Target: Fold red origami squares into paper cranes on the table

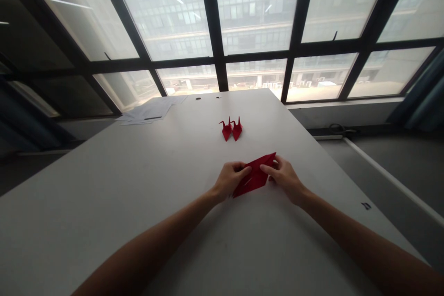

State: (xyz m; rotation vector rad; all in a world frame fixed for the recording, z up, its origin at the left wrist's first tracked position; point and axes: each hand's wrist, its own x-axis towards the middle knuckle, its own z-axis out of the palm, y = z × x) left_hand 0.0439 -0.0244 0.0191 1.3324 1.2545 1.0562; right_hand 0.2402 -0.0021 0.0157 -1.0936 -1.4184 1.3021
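A partly folded sheet of red origami paper [257,176] is held between my two hands, tilted just above the white table. My left hand [231,178] pinches its left side, thumb on top and fingers behind. At the right side, my right hand [285,176] grips the paper near its upper corner, its thumb pressed on the front face. Some fingers of both hands are hidden behind the sheet. Beyond the hands stand two finished red paper cranes, a left crane [226,130] and a right crane [237,129], side by side.
The white table [138,203] stretches toward large dark-framed windows. Loose white papers [147,110] lie at its far left with a dark pen-like item [153,118] on them. A small dark mark or object [366,205] is near the right edge. A pale pipe [391,178] runs beside the table.
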